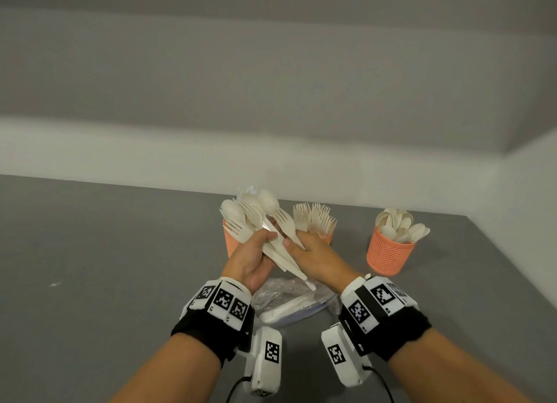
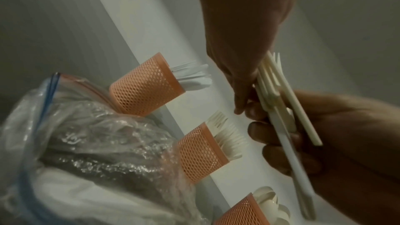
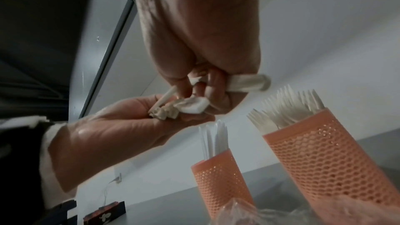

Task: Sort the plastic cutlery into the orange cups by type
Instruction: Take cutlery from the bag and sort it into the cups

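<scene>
While both hands are up above the table, a mixed bunch of cutlery with spoons and forks sits between them. The left hand grips the bunch by its handles. The right hand curls its fingers round some handles too. Just behind stand three orange cups in a row near the table's back edge: the knife cup, the fork cup and the spoon cup. A clear plastic bag lies below the hands. The grey table has lots of open room on the left.
</scene>
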### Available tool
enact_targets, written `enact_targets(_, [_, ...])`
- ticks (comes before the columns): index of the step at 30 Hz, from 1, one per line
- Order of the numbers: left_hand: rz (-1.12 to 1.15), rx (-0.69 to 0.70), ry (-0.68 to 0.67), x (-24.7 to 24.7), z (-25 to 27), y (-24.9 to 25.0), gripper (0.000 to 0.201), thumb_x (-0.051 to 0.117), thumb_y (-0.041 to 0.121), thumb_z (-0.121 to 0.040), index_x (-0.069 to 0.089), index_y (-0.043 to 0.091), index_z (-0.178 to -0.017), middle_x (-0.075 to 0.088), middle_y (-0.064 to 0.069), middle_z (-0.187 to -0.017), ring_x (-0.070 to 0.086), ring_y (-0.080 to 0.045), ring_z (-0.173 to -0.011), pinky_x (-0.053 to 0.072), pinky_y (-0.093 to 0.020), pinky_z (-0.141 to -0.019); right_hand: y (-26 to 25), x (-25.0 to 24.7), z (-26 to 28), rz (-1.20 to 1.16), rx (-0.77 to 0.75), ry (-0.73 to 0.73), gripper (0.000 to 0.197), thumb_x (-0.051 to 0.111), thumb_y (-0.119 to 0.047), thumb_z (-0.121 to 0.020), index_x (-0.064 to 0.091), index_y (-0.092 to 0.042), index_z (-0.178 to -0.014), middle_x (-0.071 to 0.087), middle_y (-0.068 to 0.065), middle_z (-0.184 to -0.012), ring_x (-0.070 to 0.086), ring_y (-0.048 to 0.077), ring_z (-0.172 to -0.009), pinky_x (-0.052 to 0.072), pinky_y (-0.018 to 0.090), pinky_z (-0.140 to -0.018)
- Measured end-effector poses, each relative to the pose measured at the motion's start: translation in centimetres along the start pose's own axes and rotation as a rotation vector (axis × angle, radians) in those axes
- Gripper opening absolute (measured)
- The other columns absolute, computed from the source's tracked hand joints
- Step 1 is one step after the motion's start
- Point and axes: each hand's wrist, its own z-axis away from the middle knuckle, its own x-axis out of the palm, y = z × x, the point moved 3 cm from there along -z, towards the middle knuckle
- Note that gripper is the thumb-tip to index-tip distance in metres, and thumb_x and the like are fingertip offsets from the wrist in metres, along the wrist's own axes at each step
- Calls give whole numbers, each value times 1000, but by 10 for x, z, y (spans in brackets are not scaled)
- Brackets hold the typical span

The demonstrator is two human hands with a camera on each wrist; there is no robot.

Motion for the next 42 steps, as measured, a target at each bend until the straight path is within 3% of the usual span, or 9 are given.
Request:
enact_targets(6, [15,-2,-88,3,3,5,36,37,-2,-90,55,11,-118,66,-11,-110,63,-25,-102,50,-39,-88,8,3,1,-215,105,-22,33,40,-29,-99,56,-20,-125,67,2,-114,61,16,-106,48,34,-95])
enact_targets(11, [36,-96,-146,1,5,7,32,35,4,-91,56,5,-115,57,-17,-122,54,-29,-112,44,-43,-97,11,6,-1,-442,350,-142,32,46,-38,-94,54,-23,-121,49,1,-65,37,6,-43,26,17,-35])
enact_targets(17, [29,-201,-233,0,7,-1,38,45,7,-85,51,1,-122,54,-16,-134,47,-26,-129,40,-43,-100,5,5,2,-588,432,-450,28,34,-37,-97,42,-18,-116,45,5,-64,34,10,-39,21,11,-33])
enact_targets(21, [41,-180,-238,-1,3,-5,41,45,-2,-86,49,11,-125,59,-16,-128,54,-28,-121,42,-52,-97,10,9,-4,-452,468,-361,49,32,-54,-95,54,-12,-108,53,6,-67,48,13,-49,34,17,-36])
enact_targets(25, [83,-54,-54,5,0,0,37,39,-12,-88,55,17,-106,69,-12,-89,62,-19,-87,52,-36,-82,14,12,-12,-93,323,-179,55,35,-60,-90,46,-15,-120,60,4,-116,58,18,-105,48,32,-90])
enact_targets(29, [164,0,66,-8,-11,13,39,39,-13,-86,50,23,-94,60,-3,-90,58,-12,-78,46,-38,-87,-2,-6,-3,12,-60,155,7,55,-20,-91,50,-16,-89,48,-8,-75,44,4,-66,38,17,-65])
enact_targets(34, [289,22,85,-16,-14,20,40,36,-12,-86,48,24,-99,58,-1,-85,64,-8,-59,44,-37,-93,-3,-2,2,198,-67,-133,20,63,-12,-84,52,-19,-99,50,-9,-71,48,5,-63,44,25,-69])
enact_targets(38, [293,30,85,-15,-11,20,38,38,-11,-87,49,23,-102,60,-3,-86,65,-9,-61,45,-39,-95,-3,4,2,186,-71,-74,30,63,-14,-86,49,-15,-114,52,-7,-67,50,6,-58,45,24,-65])
enact_targets(42, [379,41,118,-22,-10,26,31,41,-8,-88,51,21,-95,67,-3,-73,66,-9,-57,59,-35,-69,-3,1,6,114,-52,-122,26,63,-9,-86,48,-17,-106,56,-6,-61,57,4,-46,45,16,-54])
